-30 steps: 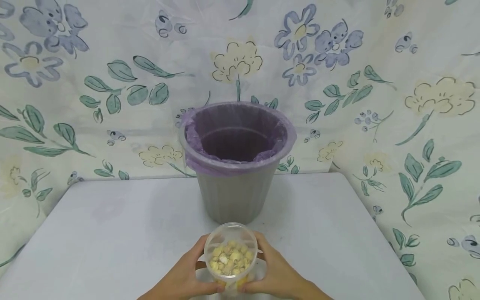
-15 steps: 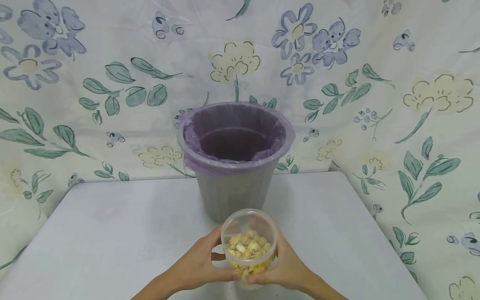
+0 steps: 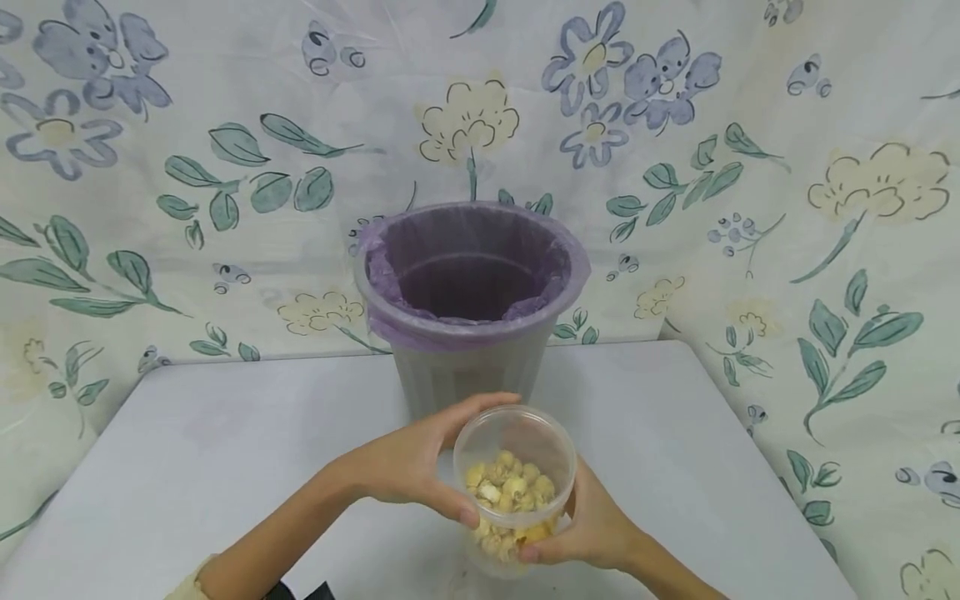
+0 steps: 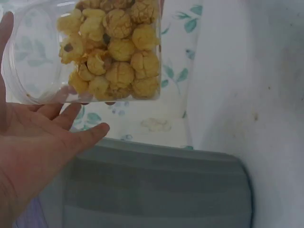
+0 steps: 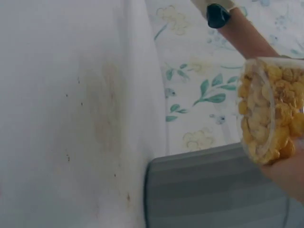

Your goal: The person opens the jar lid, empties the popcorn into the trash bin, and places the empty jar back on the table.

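Observation:
A clear plastic jar (image 3: 513, 492) of yellow popcorn (image 3: 510, 483) is held over the table's near part, its round top tilted toward the head camera. My right hand (image 3: 600, 521) grips the jar low on its right side, thumb across the front. At the upper left, my left hand (image 3: 405, 462) spreads around the rim, its thumb by the near side and a finger reaching past the far side. A gap shows between palm and jar. In the left wrist view, the fingers (image 4: 90, 137) lie extended beside the jar's top end. Whether a clear lid covers the top cannot be told.
Behind the jar stands a grey bin (image 3: 472, 367) lined with a purple bag (image 3: 386, 279) folded over its rim. The white table (image 3: 225, 467) has small dark specks. Floral cloth (image 3: 300, 83) hangs behind and at the sides.
The jar has moved up and to the right. My left hand has shifted from the jar's left side up to its rim, fingers spreading. My right hand keeps its grip.

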